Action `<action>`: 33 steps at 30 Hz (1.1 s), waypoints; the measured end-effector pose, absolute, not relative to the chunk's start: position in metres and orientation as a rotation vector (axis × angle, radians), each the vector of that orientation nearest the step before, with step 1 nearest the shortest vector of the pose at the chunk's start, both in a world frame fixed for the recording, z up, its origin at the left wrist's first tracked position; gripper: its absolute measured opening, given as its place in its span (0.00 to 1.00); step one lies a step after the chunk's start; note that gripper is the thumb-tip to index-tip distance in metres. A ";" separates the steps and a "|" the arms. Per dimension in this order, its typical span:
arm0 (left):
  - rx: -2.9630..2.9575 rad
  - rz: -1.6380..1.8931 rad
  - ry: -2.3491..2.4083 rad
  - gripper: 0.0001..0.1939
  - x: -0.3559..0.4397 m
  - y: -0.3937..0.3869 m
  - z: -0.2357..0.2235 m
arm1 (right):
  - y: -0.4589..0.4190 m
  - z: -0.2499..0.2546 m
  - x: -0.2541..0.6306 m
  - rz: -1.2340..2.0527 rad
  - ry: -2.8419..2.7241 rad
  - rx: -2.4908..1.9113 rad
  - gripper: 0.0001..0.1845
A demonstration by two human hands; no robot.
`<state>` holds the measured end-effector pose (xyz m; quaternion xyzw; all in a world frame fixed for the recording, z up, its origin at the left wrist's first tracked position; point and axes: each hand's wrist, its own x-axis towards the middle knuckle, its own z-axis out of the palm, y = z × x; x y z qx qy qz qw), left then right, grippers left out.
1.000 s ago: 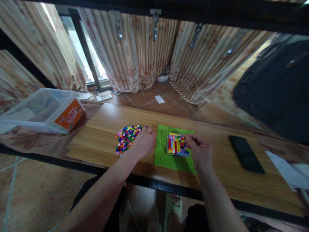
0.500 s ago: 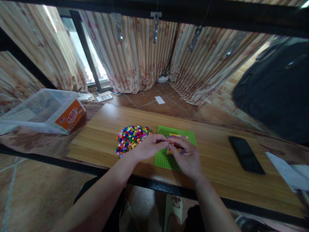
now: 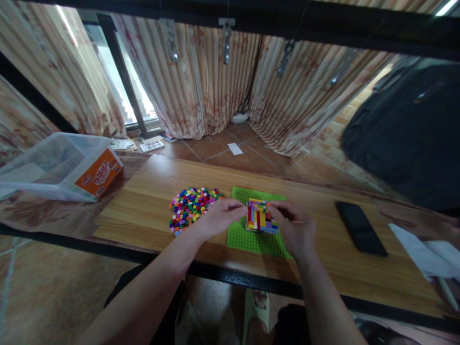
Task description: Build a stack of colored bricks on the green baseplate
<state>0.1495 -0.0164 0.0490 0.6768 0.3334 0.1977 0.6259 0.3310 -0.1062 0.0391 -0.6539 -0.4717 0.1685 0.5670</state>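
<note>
A low block of multicoloured toy bricks (image 3: 259, 221) stands on a green studded baseplate (image 3: 237, 239). My right hand (image 3: 296, 227) reaches over its right side, thumb and forefinger closed at the top right corner on what looks like a small orange brick. My left hand (image 3: 221, 218) is at the block's left edge, its thumb and forefinger pinched together; anything between them is too small to make out. Beside the left wrist lies a heap of small loose coloured bricks (image 3: 189, 203), partly covered by that hand.
A black phone (image 3: 361, 228) and white papers (image 3: 413, 249) lie to the right on the wooden tabletop (image 3: 140, 206). A clear plastic bin (image 3: 68, 184) with an orange label stands at the left. A dark metal bar (image 3: 230, 14) crosses overhead.
My hands have come apart. The right one moved right to the block's top right corner, while the left stayed near its left edge. More of the block's top now shows.
</note>
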 end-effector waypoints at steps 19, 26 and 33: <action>1.748 0.428 0.841 0.15 0.150 -0.010 0.034 | -0.110 0.030 0.365 0.766 -0.740 -1.664 0.16; 1.750 0.432 0.834 0.14 0.149 -0.010 0.034 | -0.106 0.034 0.360 0.812 -0.622 -1.597 0.15; 1.770 0.421 0.837 0.14 0.150 -0.012 0.037 | -0.105 0.029 0.361 0.878 -0.540 -1.539 0.13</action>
